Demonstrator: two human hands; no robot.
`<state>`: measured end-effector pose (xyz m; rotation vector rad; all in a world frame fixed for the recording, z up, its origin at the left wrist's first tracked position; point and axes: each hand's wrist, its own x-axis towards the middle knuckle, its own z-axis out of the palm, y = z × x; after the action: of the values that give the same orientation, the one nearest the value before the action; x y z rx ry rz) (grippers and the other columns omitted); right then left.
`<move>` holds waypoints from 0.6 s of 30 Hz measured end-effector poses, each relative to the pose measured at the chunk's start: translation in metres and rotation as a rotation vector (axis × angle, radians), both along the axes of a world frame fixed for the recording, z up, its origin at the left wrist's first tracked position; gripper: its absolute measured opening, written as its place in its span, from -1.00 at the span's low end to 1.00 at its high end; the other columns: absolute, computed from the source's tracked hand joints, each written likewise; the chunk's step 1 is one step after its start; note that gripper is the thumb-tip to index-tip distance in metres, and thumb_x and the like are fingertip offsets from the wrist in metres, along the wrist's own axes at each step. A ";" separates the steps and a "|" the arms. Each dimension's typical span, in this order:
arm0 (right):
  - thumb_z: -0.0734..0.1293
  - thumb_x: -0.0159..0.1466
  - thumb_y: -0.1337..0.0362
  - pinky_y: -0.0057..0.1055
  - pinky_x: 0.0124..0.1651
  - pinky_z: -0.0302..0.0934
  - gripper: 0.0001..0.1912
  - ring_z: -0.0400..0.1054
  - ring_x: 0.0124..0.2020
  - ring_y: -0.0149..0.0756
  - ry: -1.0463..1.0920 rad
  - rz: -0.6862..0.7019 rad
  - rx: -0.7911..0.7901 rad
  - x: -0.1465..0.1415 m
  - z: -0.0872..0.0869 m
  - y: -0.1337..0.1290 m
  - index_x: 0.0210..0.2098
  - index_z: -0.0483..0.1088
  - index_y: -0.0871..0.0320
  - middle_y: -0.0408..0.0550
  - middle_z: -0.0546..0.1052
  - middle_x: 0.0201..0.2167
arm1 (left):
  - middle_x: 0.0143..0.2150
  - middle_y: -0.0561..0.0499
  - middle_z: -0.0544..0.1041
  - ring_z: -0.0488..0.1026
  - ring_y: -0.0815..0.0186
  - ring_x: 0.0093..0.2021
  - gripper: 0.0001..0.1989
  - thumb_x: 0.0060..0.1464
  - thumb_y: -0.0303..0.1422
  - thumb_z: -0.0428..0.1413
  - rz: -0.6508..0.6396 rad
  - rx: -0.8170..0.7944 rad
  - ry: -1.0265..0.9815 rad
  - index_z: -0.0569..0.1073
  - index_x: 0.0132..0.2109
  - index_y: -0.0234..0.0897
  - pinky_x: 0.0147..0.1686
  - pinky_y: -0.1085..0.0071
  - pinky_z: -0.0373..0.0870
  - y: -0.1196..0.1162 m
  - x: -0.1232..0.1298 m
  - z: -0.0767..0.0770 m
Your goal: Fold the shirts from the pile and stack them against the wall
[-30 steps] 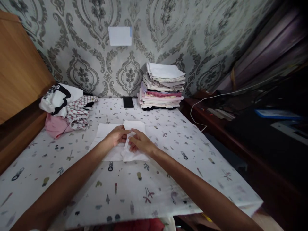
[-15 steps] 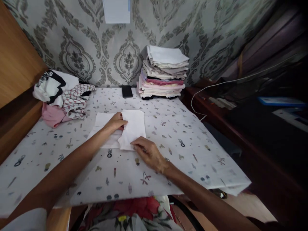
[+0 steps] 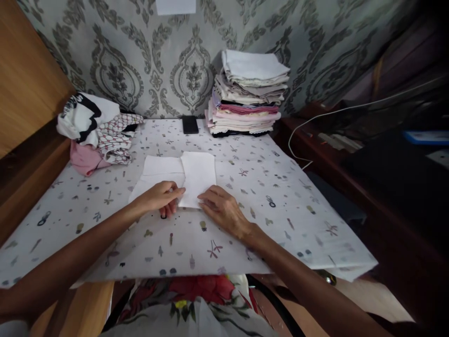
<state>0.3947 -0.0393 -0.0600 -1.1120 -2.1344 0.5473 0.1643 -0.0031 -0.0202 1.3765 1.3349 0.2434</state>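
A white cloth garment (image 3: 199,175) lies partly folded on the table; its right part is doubled over and the left part (image 3: 163,166) is spread flat with a crease across it. At the near edge of the fold, my left hand (image 3: 163,196) is closed, thumb and forefinger at the cloth and the other fingers curled beneath. My right hand (image 3: 226,210) pinches the garment's near right corner, its fingertips bent against the fabric. What lies under the folded layers is hidden.
A patterned white cover (image 3: 242,252) lies over the table. At the back stand a tall stack of folded clothes (image 3: 249,98) and a black phone (image 3: 190,125). Crumpled clothes (image 3: 98,131) are heaped at the left. A white cable (image 3: 336,112) runs along the right side.
My left hand has moved from the garment's middle down to its near edge. My right hand remains at the near right corner. The view has tilted down slightly.
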 end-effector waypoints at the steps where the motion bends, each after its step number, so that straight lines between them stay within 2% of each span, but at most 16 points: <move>1: 0.25 0.36 0.24 -0.21 -0.10 0.39 -0.77 0.43 -0.14 -0.19 -0.001 0.000 -0.001 -0.001 -0.002 0.001 -0.10 0.51 0.09 0.05 0.51 -0.13 | -0.57 -0.02 0.55 0.48 0.27 -0.65 -0.64 0.16 -0.03 0.13 0.029 -0.024 -0.045 0.29 -0.29 -0.22 -0.69 0.50 0.23 -0.002 0.002 -0.001; 5: 0.25 0.36 0.25 -0.24 -0.11 0.39 -0.79 0.44 -0.16 -0.20 0.009 -0.004 0.007 0.000 -0.006 0.001 -0.14 0.52 0.11 0.06 0.51 -0.16 | -0.56 0.05 0.52 0.46 0.32 -0.65 -0.71 0.04 -0.24 0.23 0.098 0.001 -0.128 0.26 -0.28 -0.21 -0.68 0.51 0.19 -0.002 0.009 -0.005; 7: 0.25 0.36 0.27 -0.26 -0.11 0.39 -0.80 0.44 -0.16 -0.20 0.010 -0.005 0.014 0.002 -0.007 0.000 -0.16 0.52 0.13 0.05 0.51 -0.18 | -0.60 0.12 0.45 0.43 0.34 -0.63 -0.75 -0.01 -0.32 0.22 0.072 0.079 -0.143 0.25 -0.30 -0.21 -0.65 0.51 0.19 -0.001 0.010 -0.006; 10: 0.24 0.36 0.31 -0.29 -0.13 0.37 -0.82 0.43 -0.19 -0.22 0.003 0.001 0.029 0.004 -0.007 -0.001 -0.19 0.51 0.13 0.03 0.51 -0.21 | -0.55 0.15 0.41 0.41 0.36 -0.54 -0.79 -0.04 -0.34 0.17 -0.011 0.249 -0.129 0.25 -0.33 -0.20 -0.57 0.50 0.19 -0.001 0.006 -0.008; 14: 0.24 0.35 0.38 -0.36 -0.19 0.35 -0.83 0.42 -0.23 -0.27 0.001 0.020 0.072 0.005 -0.006 0.000 -0.24 0.49 0.14 -0.01 0.50 -0.26 | -0.46 0.15 0.38 0.35 0.33 -0.43 -0.82 -0.03 -0.31 0.14 -0.100 0.437 0.144 0.27 -0.30 -0.20 -0.46 0.45 0.17 -0.007 -0.004 -0.007; 18: 0.24 0.33 0.43 -0.43 -0.30 0.30 -0.83 0.40 -0.32 -0.32 0.074 0.022 0.030 0.005 -0.001 0.002 -0.28 0.47 0.13 -0.05 0.50 -0.32 | -0.30 0.11 0.44 0.37 0.30 -0.39 -0.72 0.09 -0.21 0.10 -0.154 0.610 0.383 0.27 -0.08 -0.15 -0.40 0.40 0.19 -0.003 -0.009 0.002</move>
<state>0.4000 -0.0374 -0.0606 -1.0373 -2.0860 0.5561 0.1557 -0.0060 -0.0179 2.1113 1.5237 0.3085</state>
